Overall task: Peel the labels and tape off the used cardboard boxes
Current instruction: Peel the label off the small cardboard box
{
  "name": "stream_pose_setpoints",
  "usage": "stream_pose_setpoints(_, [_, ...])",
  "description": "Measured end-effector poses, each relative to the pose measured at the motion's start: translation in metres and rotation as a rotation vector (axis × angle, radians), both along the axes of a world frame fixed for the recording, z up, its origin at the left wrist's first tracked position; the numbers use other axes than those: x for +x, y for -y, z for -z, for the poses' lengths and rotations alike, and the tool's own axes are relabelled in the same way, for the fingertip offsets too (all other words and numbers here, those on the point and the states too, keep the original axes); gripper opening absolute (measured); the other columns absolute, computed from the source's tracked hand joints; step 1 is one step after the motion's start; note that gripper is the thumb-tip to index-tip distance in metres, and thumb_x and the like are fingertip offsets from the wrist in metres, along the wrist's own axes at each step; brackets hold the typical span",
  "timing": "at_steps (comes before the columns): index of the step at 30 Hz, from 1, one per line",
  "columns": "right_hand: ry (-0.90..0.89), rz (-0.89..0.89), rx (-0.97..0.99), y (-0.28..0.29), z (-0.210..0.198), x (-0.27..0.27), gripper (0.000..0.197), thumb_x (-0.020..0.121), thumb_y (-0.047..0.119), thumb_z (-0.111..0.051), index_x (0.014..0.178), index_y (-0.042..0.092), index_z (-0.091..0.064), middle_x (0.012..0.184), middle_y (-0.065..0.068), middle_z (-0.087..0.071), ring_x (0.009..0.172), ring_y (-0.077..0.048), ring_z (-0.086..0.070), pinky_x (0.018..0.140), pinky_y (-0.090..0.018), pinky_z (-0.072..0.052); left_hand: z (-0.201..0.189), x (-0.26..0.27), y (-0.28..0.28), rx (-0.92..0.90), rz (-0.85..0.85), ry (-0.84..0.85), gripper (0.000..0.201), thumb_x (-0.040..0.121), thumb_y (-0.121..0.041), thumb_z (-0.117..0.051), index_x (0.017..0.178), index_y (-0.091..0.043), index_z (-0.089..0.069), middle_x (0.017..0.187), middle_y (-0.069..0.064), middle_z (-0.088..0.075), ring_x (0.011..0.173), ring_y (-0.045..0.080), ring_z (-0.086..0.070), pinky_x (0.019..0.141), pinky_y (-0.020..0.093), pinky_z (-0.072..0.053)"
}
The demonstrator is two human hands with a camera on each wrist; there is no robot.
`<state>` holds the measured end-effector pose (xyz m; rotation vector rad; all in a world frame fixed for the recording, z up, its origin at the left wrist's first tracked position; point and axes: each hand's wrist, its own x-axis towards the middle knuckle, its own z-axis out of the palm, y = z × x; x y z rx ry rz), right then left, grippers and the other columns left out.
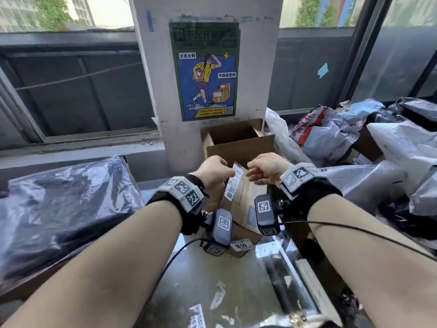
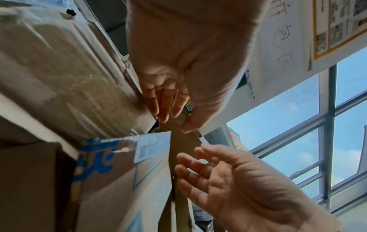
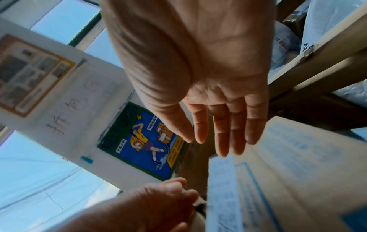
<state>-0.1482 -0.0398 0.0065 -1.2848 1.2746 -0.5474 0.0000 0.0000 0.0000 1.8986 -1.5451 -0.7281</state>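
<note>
A white shipping label (image 1: 233,184) sits on the tilted cardboard box (image 1: 246,204) on the tabletop (image 1: 208,280). The left hand (image 1: 214,171) pinches its top edge; the right hand (image 1: 266,168) hovers beside it, fingers straight. An open carton (image 1: 233,138) stands behind, mailer bags (image 1: 331,131) to the right. The right wrist view shows the open palm (image 3: 198,62).

Open box (image 1: 233,136) behind held box (image 1: 243,204); poster (image 1: 206,72) above, mailer bags (image 1: 331,133) right.

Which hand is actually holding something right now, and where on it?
The left hand pinches the top edge of the white shipping label on the tilted cardboard box. The right hand holds nothing: its fingers are straight, at the box's upper edge.
</note>
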Motion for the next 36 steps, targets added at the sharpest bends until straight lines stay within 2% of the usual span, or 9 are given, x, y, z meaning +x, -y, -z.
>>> stream_pose_setpoints(4, [-0.303, -0.063, -0.081, -0.004, 0.017, 0.000, 0.009, 0.089, 0.012, -0.054, 0.081, 0.011, -0.054, 0.073, -0.004, -0.048, 0.056, -0.011, -0.041, 0.050, -0.021, -0.033, 0.007, 0.003, -0.003, 0.001, -0.004, 0.113, 0.032, 0.083, -0.018, -0.066, 0.114, -0.010, -0.065, 0.115, 0.006, -0.066, 0.109, 0.021, -0.060, 0.093, 0.029, -0.049])
stream_pose_setpoints(8, [-0.470, -0.072, -0.216, -0.008, 0.024, -0.003, 0.013, 0.086, 0.014, -0.062, 0.076, 0.007, -0.060, 0.067, -0.004, -0.050, 0.056, -0.012, -0.043, 0.038, -0.016, -0.034, 0.013, 0.000, -0.009, -0.037, 0.047, 0.200, 0.026, 0.082, -0.012, -0.063, 0.107, -0.015, -0.069, 0.109, 0.002, -0.068, 0.104, 0.020, -0.062, 0.086, 0.027, -0.050])
stream_pose_setpoints(13, [-0.512, -0.138, -0.205, -0.008, 0.026, 0.000, 0.034, 0.087, 0.017, -0.063, 0.117, 0.000, -0.062, 0.113, -0.014, -0.062, 0.104, -0.024, -0.058, 0.090, -0.033, -0.046, 0.018, -0.004, -0.009, 0.080, 0.061, 0.417, 0.020, 0.078, -0.025, -0.063, 0.083, -0.006, -0.066, 0.096, 0.015, -0.066, 0.096, 0.031, -0.060, 0.073, 0.032, -0.049])
stream_pose_setpoints(18, [-0.432, -0.116, -0.170, -0.016, 0.030, 0.001, 0.036, 0.090, 0.013, -0.058, 0.124, 0.000, -0.058, 0.121, -0.014, -0.058, 0.101, -0.021, -0.052, 0.089, -0.037, -0.045, 0.028, -0.001, -0.006, 0.131, 0.064, 0.502, 0.045, 0.079, -0.046, -0.067, 0.105, -0.009, -0.072, 0.113, 0.011, -0.065, 0.108, 0.028, -0.055, 0.094, 0.037, -0.047])
stream_pose_setpoints(22, [-0.339, -0.071, -0.167, -0.016, 0.032, 0.001, 0.040, 0.088, 0.013, -0.062, 0.126, 0.001, -0.056, 0.118, -0.011, -0.058, 0.104, -0.021, -0.054, 0.086, -0.033, -0.046, 0.024, -0.003, -0.010, 0.031, 0.016, 0.226, 0.024, 0.087, -0.032, -0.065, 0.083, -0.009, -0.067, 0.100, 0.007, -0.069, 0.095, 0.022, -0.062, 0.079, 0.029, -0.049])
stream_pose_setpoints(26, [-0.164, 0.044, -0.218, -0.007, 0.024, 0.005, 0.069, 0.079, 0.016, -0.073, 0.138, 0.000, -0.041, 0.133, -0.016, -0.053, 0.116, -0.026, -0.056, 0.099, -0.045, -0.047, 0.024, 0.010, -0.005, -0.171, -0.364, -0.217, 0.020, 0.092, -0.024, -0.056, 0.077, -0.012, -0.061, 0.095, 0.014, -0.068, 0.094, 0.032, -0.063, 0.080, 0.038, -0.054])
stream_pose_setpoints(31, [-0.111, -0.142, -0.215, -0.014, 0.003, 0.011, 0.069, 0.085, 0.012, -0.067, 0.144, 0.006, -0.031, 0.139, -0.011, -0.049, 0.109, -0.016, -0.053, 0.069, -0.020, -0.044, 0.017, 0.026, -0.009, 0.092, -0.408, -0.799, 0.033, 0.101, -0.012, -0.041, 0.130, -0.002, -0.052, 0.101, 0.008, -0.056, 0.090, 0.024, -0.055, 0.075, 0.033, -0.051])
stream_pose_setpoints(33, [-0.151, -0.205, -0.271, -0.016, -0.002, 0.009, 0.073, 0.084, 0.017, -0.070, 0.146, 0.010, -0.031, 0.142, -0.009, -0.046, 0.121, -0.019, -0.049, 0.081, -0.024, -0.041, 0.011, 0.030, -0.011, 0.118, -0.428, -0.850, 0.027, 0.103, -0.009, -0.033, 0.120, -0.004, -0.053, 0.096, 0.010, -0.059, 0.072, 0.021, -0.059, 0.052, 0.026, -0.052])
stream_pose_setpoints(36, [-0.137, -0.279, -0.313, -0.019, -0.014, 0.004, 0.078, 0.082, 0.017, -0.071, 0.147, 0.013, -0.028, 0.139, -0.001, -0.045, 0.121, -0.013, -0.045, 0.086, -0.018, -0.044, 0.000, 0.035, -0.020, 0.166, -0.374, -0.780, 0.027, 0.103, -0.003, -0.028, 0.085, -0.001, -0.047, 0.060, 0.010, -0.056, 0.042, 0.014, -0.053, 0.030, 0.018, -0.039])
